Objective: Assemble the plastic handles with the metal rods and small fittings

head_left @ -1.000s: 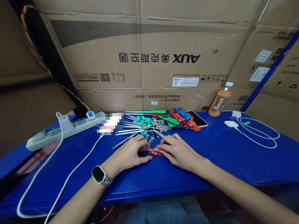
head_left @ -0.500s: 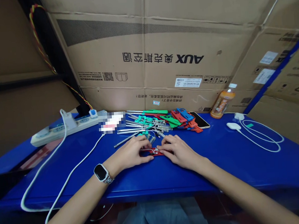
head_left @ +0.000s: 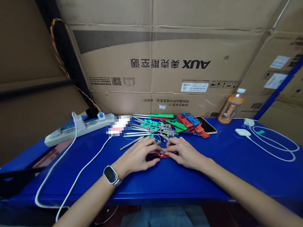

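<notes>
A red plastic casing half [head_left: 164,156], which looks like a long-necked lighter's shell, lies on the blue table with small white and metal parts in it. My left hand [head_left: 141,154], a watch on its wrist, grips the casing's left end with thumb and fingers. From the other side my right hand [head_left: 185,153] pinches at its right end; the fingers hide whatever small part is there. Just beyond the hands is a pile of lighter parts [head_left: 152,124] with metal tubes, teal holders and clear tanks. Red, green and blue casing pieces [head_left: 191,119] are heaped beside it.
A phone [head_left: 208,124] lies behind the coloured pieces. An orange drink bottle [head_left: 231,108] stands at the back right, near a white charger cable [head_left: 279,157]. On the left are a power strip [head_left: 65,132] and more white cables. A cardboard wall [head_left: 167,40] closes off the back.
The whole view has shifted, so everything appears a little further right and lower. Both hands stay at the red casing, with fingers slightly moved and closer over it.
</notes>
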